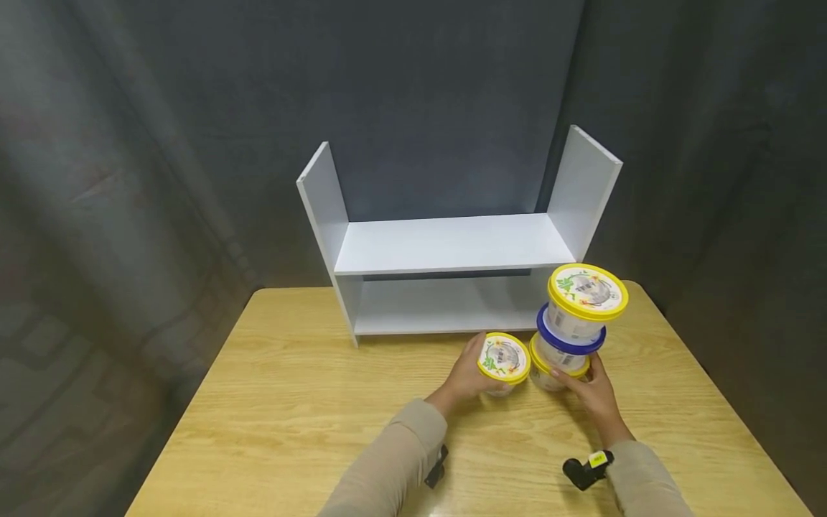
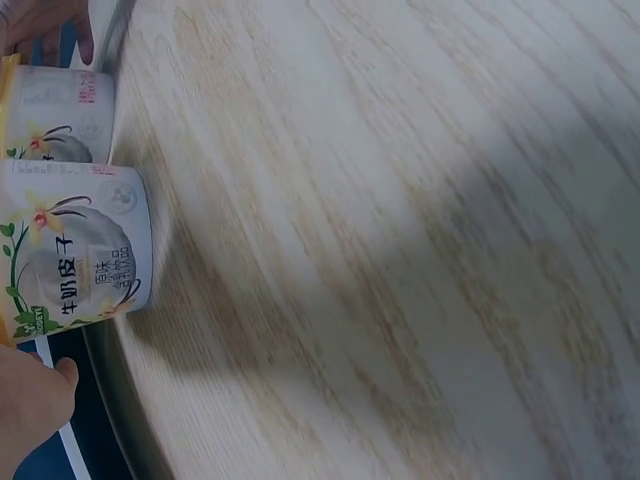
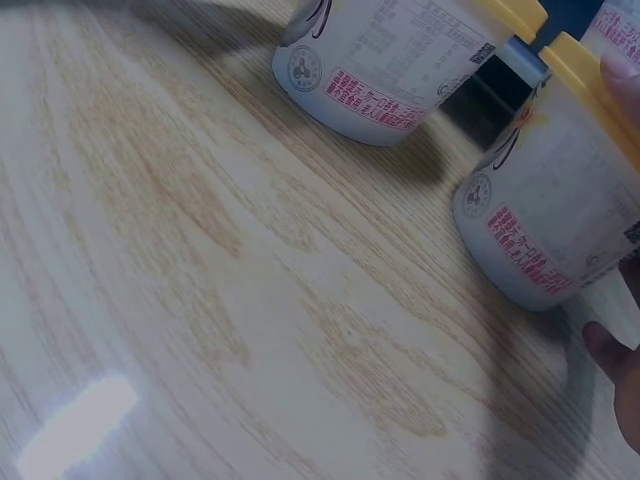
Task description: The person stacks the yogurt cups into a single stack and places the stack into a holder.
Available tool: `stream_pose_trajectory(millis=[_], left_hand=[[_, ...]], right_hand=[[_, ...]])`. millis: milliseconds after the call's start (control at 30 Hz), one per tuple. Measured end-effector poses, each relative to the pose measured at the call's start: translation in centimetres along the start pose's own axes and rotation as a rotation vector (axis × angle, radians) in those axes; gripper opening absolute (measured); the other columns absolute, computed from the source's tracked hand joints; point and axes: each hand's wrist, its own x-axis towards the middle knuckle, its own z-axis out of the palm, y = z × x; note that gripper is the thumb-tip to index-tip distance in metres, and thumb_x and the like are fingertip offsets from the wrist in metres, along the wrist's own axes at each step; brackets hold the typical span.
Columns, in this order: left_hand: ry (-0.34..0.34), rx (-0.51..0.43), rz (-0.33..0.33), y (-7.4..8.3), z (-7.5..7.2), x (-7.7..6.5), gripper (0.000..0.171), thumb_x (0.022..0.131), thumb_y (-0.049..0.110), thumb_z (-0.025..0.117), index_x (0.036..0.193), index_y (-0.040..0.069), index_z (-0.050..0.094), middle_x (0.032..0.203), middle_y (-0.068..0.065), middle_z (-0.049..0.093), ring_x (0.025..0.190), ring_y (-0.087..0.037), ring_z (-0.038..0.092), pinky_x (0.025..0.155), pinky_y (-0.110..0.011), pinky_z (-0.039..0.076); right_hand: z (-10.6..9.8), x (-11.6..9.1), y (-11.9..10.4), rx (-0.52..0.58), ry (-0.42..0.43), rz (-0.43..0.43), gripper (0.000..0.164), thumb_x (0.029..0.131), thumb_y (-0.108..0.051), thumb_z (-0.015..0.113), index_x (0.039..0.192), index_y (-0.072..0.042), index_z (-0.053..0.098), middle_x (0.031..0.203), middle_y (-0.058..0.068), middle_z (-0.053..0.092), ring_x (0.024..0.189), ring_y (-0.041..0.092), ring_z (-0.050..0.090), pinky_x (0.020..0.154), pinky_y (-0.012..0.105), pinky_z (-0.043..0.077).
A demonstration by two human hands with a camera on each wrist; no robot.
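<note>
My left hand [image 1: 477, 375] grips a small white tub with a yellow lid [image 1: 504, 357] low on the wooden table [image 1: 291, 416]. In the left wrist view that tub [image 2: 85, 250] shows its printed side, with my fingers [image 2: 30, 400] at its lid end. Right beside it stands a stack of three tubs. The bottom tub [image 1: 548, 373] and the top tub [image 1: 586, 291] have yellow lids, and the middle tub [image 1: 571, 335] has a blue lid. My right hand [image 1: 586, 384] holds the bottom tub [image 3: 550, 210] of the stack, fingers [image 3: 612, 352] curled round it.
A white two-level shelf [image 1: 452, 244] stands empty at the back of the table, just behind the tubs. Dark curtains hang behind and to both sides. Bare table lies to the left and in front of my arms.
</note>
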Motion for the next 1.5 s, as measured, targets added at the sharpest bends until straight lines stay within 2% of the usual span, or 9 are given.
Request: stream_pose_trajectory(millis=[100, 233, 600, 833, 1067, 1167, 1267, 1500], left_hand=[[0.009, 0.001, 0.006, -0.1, 0.1, -0.2, 0.107, 0.052, 0.014, 0.082, 0.137, 0.006, 0.018, 0.139, -0.005, 0.023, 0.122, -0.024, 0.027, 0.100, -0.037, 0.023], [0.024, -0.010, 0.013, -0.2, 0.1, -0.4, 0.105, 0.052, 0.013, 0.082, 0.137, 0.006, 0.020, 0.138, -0.006, 0.025, 0.122, -0.024, 0.028, 0.099, -0.038, 0.023], [0.032, -0.041, -0.037, -0.2, -0.4, -0.8, 0.103, 0.053, 0.021, 0.082, 0.137, 0.012, 0.024, 0.137, 0.000, 0.027, 0.122, -0.021, 0.029, 0.099, -0.037, 0.023], [0.059, -0.056, 0.082, 0.1, -1.0, -1.0, 0.096, 0.055, 0.018, 0.081, 0.135, 0.011, 0.028, 0.135, -0.006, 0.031, 0.119, -0.026, 0.033, 0.097, -0.043, 0.027], [0.040, -0.069, 0.015, 1.4, -1.9, -0.9, 0.101, 0.053, 0.019, 0.082, 0.136, 0.010, 0.025, 0.138, -0.004, 0.027, 0.122, -0.023, 0.028, 0.099, -0.040, 0.023], [0.042, -0.057, 0.025, 2.0, -2.4, -0.8, 0.101, 0.053, 0.019, 0.082, 0.136, 0.010, 0.025, 0.138, -0.004, 0.026, 0.122, -0.023, 0.028, 0.099, -0.040, 0.024], [0.044, -0.049, 0.046, 2.8, -3.0, -0.9, 0.101, 0.054, 0.020, 0.082, 0.136, 0.011, 0.025, 0.138, -0.006, 0.026, 0.123, -0.023, 0.027, 0.099, -0.041, 0.024], [0.040, -0.062, 0.066, 4.1, -4.2, -1.1, 0.102, 0.054, 0.019, 0.082, 0.137, 0.012, 0.024, 0.137, -0.006, 0.028, 0.123, -0.022, 0.027, 0.099, -0.042, 0.023]], right_hand=[[0.1, 0.0, 0.2, -0.002, 0.004, -0.013, 0.085, 0.073, -0.019, 0.069, 0.139, -0.023, 0.015, 0.133, 0.020, 0.024, 0.119, 0.036, 0.021, 0.097, 0.053, 0.017], [0.1, -0.1, 0.4, -0.027, 0.014, -0.005, 0.085, 0.073, -0.021, 0.069, 0.138, -0.027, 0.014, 0.135, 0.017, 0.024, 0.119, 0.035, 0.022, 0.097, 0.051, 0.018], [0.5, -0.7, -1.0, -0.031, 0.015, -0.024, 0.086, 0.073, -0.013, 0.069, 0.138, -0.018, 0.014, 0.130, 0.019, 0.026, 0.117, 0.035, 0.024, 0.096, 0.051, 0.018], [0.4, -0.5, -0.8, -0.043, 0.015, -0.019, 0.088, 0.073, -0.015, 0.070, 0.139, -0.018, 0.012, 0.132, 0.021, 0.025, 0.119, 0.037, 0.022, 0.096, 0.053, 0.017], [0.1, -0.1, 0.7, -0.049, 0.010, -0.039, 0.086, 0.073, -0.020, 0.069, 0.138, -0.027, 0.013, 0.133, 0.017, 0.026, 0.118, 0.034, 0.024, 0.095, 0.053, 0.019], [0.0, 0.0, 1.1, -0.055, 0.011, -0.058, 0.084, 0.074, -0.025, 0.069, 0.138, -0.031, 0.014, 0.133, 0.017, 0.027, 0.117, 0.034, 0.025, 0.093, 0.054, 0.021], [0.1, -0.1, 0.8, -0.037, 0.011, -0.073, 0.085, 0.073, -0.024, 0.069, 0.138, -0.028, 0.015, 0.132, 0.019, 0.026, 0.116, 0.037, 0.025, 0.093, 0.054, 0.021], [0.1, -0.2, 0.4, -0.058, 0.020, -0.069, 0.083, 0.074, -0.020, 0.068, 0.138, -0.026, 0.016, 0.130, 0.016, 0.030, 0.113, 0.031, 0.028, 0.092, 0.049, 0.024]])
